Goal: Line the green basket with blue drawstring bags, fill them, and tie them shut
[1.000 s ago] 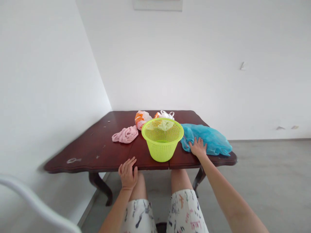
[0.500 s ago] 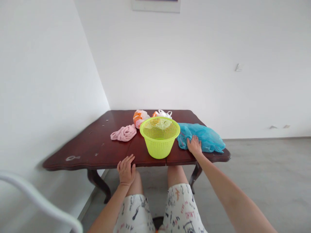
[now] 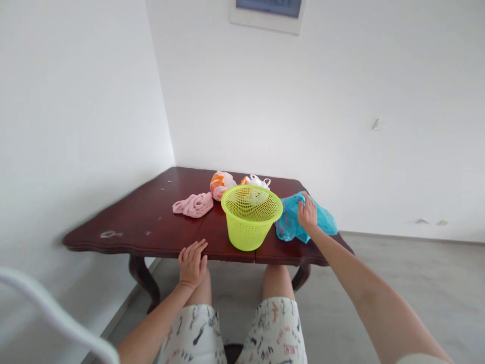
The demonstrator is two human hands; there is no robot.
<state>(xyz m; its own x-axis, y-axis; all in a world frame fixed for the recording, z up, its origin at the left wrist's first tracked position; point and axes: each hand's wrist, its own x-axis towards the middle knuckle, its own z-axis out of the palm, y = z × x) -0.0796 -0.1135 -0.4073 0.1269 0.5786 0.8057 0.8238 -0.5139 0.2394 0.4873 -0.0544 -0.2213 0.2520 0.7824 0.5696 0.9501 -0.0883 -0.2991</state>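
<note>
Head view: right hand (image 3: 306, 213) pinches blue bag (image 3: 288, 226), left hand (image 3: 193, 264) open at table edge (image 3: 227, 256)

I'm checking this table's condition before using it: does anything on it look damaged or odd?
Yes: the dark wooden table has a pale scuff mark near its front left edge, plus small pale flecks farther back. They stand out as wear against the glossy reddish-brown finish.

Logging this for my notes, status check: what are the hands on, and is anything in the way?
Right hand gripping blue plastic bag. Left hand open on table edge. Lime mesh basket beside the bag, not blocking the right hand.
</note>
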